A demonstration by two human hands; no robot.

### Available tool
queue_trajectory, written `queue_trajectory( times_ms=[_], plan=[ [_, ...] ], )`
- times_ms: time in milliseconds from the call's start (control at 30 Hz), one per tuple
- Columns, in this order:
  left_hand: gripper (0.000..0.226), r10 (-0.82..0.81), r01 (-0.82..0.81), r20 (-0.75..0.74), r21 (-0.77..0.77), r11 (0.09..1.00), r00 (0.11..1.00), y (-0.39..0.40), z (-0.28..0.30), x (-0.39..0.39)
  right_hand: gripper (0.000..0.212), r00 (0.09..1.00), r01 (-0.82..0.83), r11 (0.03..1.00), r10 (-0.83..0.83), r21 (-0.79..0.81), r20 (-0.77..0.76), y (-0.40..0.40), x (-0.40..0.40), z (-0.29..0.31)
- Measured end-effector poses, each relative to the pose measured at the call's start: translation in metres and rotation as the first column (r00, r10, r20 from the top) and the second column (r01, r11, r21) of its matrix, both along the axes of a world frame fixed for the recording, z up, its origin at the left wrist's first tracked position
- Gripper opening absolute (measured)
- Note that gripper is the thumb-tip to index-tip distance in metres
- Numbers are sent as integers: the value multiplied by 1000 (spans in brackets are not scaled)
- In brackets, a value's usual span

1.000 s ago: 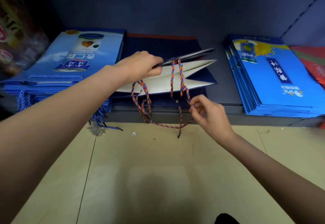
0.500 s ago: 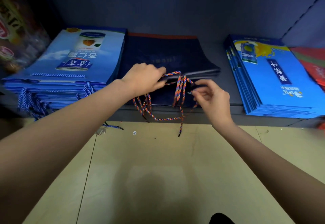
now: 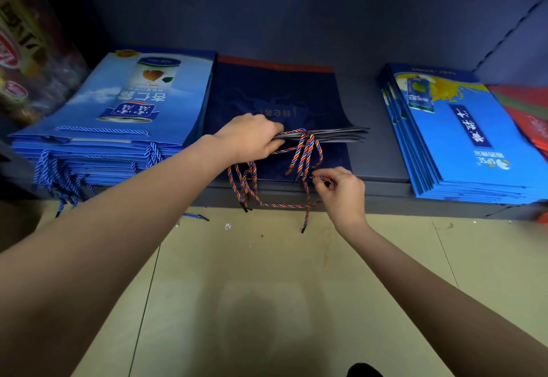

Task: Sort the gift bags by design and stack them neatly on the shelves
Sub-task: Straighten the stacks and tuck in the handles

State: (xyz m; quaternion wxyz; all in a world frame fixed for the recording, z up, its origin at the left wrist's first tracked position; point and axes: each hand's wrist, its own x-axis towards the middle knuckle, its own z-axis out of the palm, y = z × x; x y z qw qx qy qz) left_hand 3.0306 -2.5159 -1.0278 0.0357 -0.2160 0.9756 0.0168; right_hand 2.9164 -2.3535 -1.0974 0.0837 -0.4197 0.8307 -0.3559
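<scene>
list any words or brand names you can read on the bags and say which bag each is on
"SPSE", seen upside down, on the top bright blue bag of the right stack.
"杏仁露", seen upside down, on the top light blue bag of the left stack.
Gold lettering on the top navy bag: too faint to read.
Dark banner of characters on the bright blue bag: too blurred to read.
Print on the packets at far left: blurred, unreadable.

Four stacks of gift bags (image 3: 275, 95) on one shelf (image 3: 382, 151); two hands (image 3: 252, 136).
</scene>
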Motion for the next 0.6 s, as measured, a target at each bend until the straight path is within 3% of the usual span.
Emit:
queue_trajectory(
  times_ms=[333,600],
  plan=[
    [33,-13,13,0,-35,999,1000,-1,-2,1,14,976,-73,997,77,25,-202,-9,-1,-3],
    [33,-20,19,-21,-25,999,1000,-5,-2,1,12,854,-122,990,139,66,-501,-10,-1,-5]
  ],
)
